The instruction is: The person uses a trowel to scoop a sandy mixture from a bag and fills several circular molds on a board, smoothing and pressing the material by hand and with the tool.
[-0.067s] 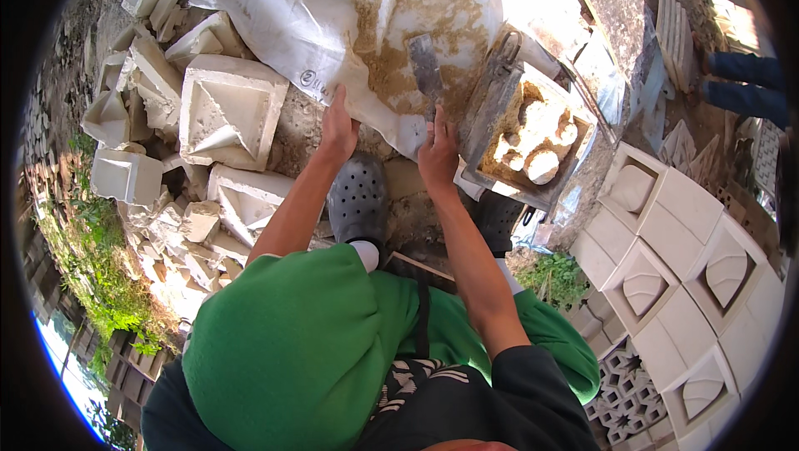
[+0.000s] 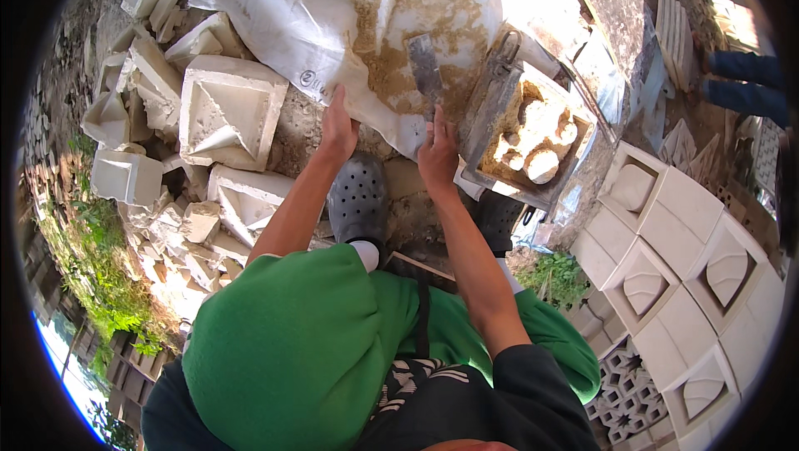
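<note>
My right hand (image 2: 438, 151) is closed round the handle of a flat-bladed trowel (image 2: 426, 68). Its grey blade points away from me over a white woven plastic sheet (image 2: 275, 10), which is smeared with damp sandy powder (image 2: 391, 68). At the sheet's near edge my left hand (image 2: 337, 128) grips the white fabric between thumb and fingers; part of that grip is hidden. Just right of the trowel stands a box-shaped mould (image 2: 487, 131) with a metal handle. Inside it lie sandy material and several rounded pale lumps (image 2: 543, 166).
Cast pale blocks (image 2: 233, 110) and broken pieces are heaped on the left. Patterned tiles (image 2: 641, 276) stand in rows at the right, above a star-pattern openwork block (image 2: 626, 397). My grey clog (image 2: 358, 197) is between my arms. Another person's blue-trousered legs (image 2: 745, 89) show far right.
</note>
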Demonstrator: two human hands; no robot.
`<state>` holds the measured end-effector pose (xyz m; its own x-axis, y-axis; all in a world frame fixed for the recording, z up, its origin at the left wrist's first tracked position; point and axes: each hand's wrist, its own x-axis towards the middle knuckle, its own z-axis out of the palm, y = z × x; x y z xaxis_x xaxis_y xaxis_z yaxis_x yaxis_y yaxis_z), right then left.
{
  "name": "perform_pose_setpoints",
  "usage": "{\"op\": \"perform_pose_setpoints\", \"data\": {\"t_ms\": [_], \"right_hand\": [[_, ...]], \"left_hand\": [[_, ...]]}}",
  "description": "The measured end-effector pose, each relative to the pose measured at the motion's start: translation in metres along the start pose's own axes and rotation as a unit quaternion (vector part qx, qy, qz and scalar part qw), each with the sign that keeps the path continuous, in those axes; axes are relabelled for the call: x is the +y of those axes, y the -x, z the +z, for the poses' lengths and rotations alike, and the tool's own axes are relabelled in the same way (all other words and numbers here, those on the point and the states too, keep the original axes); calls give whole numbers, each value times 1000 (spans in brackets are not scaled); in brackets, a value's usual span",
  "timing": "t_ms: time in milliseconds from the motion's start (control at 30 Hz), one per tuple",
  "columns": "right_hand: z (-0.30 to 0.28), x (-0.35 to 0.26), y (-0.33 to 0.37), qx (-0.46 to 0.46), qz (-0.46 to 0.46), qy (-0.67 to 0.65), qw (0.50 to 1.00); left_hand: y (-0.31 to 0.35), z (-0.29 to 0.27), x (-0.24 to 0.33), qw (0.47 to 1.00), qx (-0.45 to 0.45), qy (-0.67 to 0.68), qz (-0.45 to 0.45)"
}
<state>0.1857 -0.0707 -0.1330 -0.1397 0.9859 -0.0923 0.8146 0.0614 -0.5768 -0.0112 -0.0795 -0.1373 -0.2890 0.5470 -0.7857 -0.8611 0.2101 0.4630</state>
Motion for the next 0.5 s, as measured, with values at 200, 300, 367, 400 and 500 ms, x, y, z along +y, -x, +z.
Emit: {"op": "perform_pose_setpoints", "data": {"t_ms": [200, 300, 367, 400, 500], "right_hand": [[-4, 9, 12, -37, -14, 41, 998], [-3, 6, 17, -25, -39, 36, 998], [-5, 3, 16, -12, -25, 14, 1000], [-5, 2, 11, 9, -31, 17, 999], [-4, 5, 2, 18, -35, 10, 999]], "left_hand": [[-1, 0, 0, 1000, 15, 9, 4], [4, 0, 3, 1000, 27, -8, 5], [6, 0, 3, 999, 40, -24, 3], [5, 0, 3, 999, 30, -19, 9], [2, -2, 2, 1000, 13, -9, 13]]}}
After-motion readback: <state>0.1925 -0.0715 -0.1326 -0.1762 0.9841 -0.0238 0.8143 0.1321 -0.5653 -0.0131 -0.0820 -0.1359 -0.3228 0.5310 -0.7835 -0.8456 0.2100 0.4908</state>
